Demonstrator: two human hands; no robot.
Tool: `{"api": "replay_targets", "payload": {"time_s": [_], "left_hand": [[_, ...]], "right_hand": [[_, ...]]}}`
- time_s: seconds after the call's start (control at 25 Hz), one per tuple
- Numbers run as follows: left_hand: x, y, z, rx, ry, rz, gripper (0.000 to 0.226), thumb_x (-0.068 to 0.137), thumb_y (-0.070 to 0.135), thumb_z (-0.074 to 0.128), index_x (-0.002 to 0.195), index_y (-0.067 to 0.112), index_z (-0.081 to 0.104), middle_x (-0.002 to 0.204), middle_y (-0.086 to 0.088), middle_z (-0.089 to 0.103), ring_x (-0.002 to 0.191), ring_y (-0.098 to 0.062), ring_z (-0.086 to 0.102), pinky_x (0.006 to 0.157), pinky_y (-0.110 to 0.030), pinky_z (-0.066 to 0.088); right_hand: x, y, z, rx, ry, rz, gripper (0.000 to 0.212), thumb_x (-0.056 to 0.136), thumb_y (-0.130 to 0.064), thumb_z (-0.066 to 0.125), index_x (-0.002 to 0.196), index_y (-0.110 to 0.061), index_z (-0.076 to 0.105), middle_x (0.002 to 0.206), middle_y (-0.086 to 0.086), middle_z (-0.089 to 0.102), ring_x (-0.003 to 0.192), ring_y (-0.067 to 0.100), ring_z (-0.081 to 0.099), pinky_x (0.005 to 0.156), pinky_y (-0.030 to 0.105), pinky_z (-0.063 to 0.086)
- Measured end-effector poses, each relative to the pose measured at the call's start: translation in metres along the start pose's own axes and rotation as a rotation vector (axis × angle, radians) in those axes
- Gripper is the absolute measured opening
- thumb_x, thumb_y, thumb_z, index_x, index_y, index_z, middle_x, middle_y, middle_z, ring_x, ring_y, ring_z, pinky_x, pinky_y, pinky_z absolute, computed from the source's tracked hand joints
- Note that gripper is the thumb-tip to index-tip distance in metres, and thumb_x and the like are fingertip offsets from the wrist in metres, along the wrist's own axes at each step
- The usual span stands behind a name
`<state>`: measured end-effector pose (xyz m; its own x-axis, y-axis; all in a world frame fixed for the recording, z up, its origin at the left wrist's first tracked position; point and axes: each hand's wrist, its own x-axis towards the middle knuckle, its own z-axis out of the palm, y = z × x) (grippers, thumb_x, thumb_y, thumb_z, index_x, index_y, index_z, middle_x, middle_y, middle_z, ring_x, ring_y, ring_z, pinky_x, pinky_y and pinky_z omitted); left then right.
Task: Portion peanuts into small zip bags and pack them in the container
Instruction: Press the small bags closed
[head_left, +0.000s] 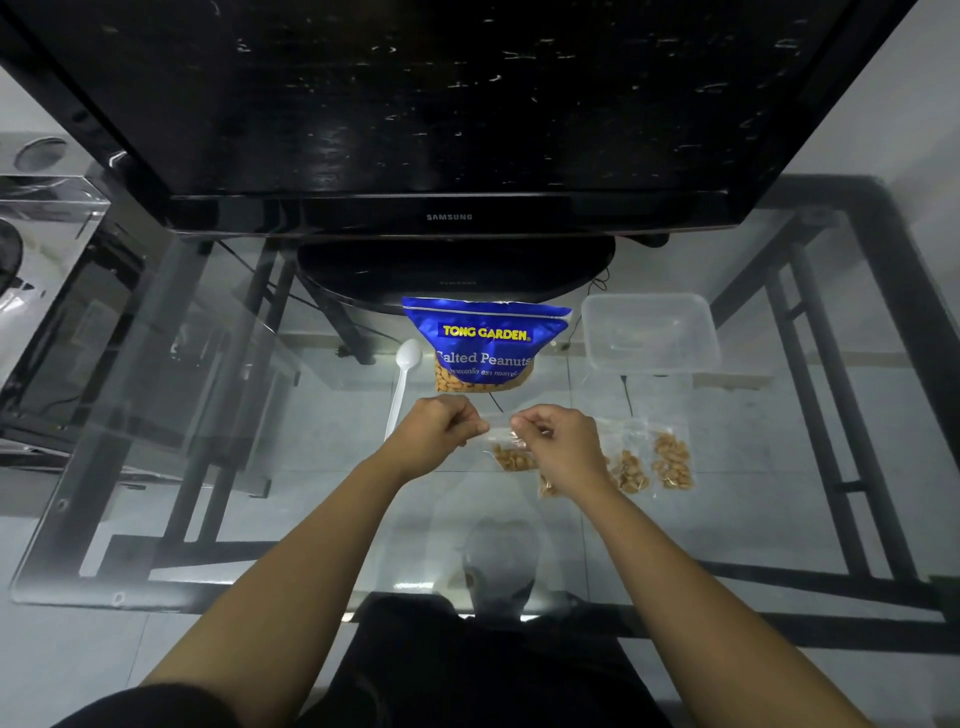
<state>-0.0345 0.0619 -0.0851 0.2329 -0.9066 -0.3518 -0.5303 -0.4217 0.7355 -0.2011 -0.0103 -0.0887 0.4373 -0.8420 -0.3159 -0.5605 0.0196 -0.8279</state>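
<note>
Head view, the only one given. A small zip bag (506, 451) with a portion of peanuts is held just above the glass table (260, 415), in front of the blue peanut pouch (485, 343). Its top strip is pinched at both ends: the left hand (441, 428) has thumb and forefinger pressed together on the left corner, the right hand (558, 441) pinches the strip near its middle-right, other fingers curled in. Whether the zip is fully pressed closed cannot be told.

Filled bags (652, 460) are laid flat on the glass just right of the right hand; a further one (546, 487) is partly hidden under the wrist. The clear plastic container (649, 332) is seen beyond them, right of the pouch, with nothing in it. A white plastic spoon (402, 382) is laid left of the pouch.

Handling, as judged: the bag is light, thin and limp, film likely slippery; the nuts sag to the bottom, so the load shifts if tilted. It is best taken by the stiffer zip strip at the top, pinched from both sides, and kept upright until sealed. Spill risk if the strip is left part open. Packing into the container is not yet begun.
</note>
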Motion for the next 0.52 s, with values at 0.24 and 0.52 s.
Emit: {"api": "replay_targets", "payload": {"time_s": [0.24, 0.52], "left_hand": [[-0.021, -0.011, 0.034, -0.672, -0.048, -0.175, 0.028, 0.084, 0.019, 0.067, 0.107, 0.011, 0.053, 0.093, -0.010, 0.066, 0.084, -0.018, 0.066, 0.076, -0.028, 0.055], [-0.026, -0.020, 0.050, -0.187, 0.129, -0.237, 0.024, 0.087, 0.024, 0.062, 0.107, 0.011, 0.056, 0.080, -0.002, 0.061, 0.070, -0.012, 0.060, 0.059, -0.013, 0.048]], "right_hand": [[0.008, 0.003, -0.007, 0.350, -0.157, 0.206, 0.026, 0.091, -0.025, 0.059, 0.108, -0.007, 0.066, 0.095, 0.002, 0.071, 0.082, 0.011, 0.065, 0.066, 0.017, 0.052], [0.010, 0.037, -0.023, -0.790, 0.036, 0.039, 0.042, 0.091, -0.041, 0.051, 0.126, -0.016, 0.053, 0.127, 0.007, 0.048, 0.116, 0.026, 0.043, 0.091, 0.039, 0.043]]}}
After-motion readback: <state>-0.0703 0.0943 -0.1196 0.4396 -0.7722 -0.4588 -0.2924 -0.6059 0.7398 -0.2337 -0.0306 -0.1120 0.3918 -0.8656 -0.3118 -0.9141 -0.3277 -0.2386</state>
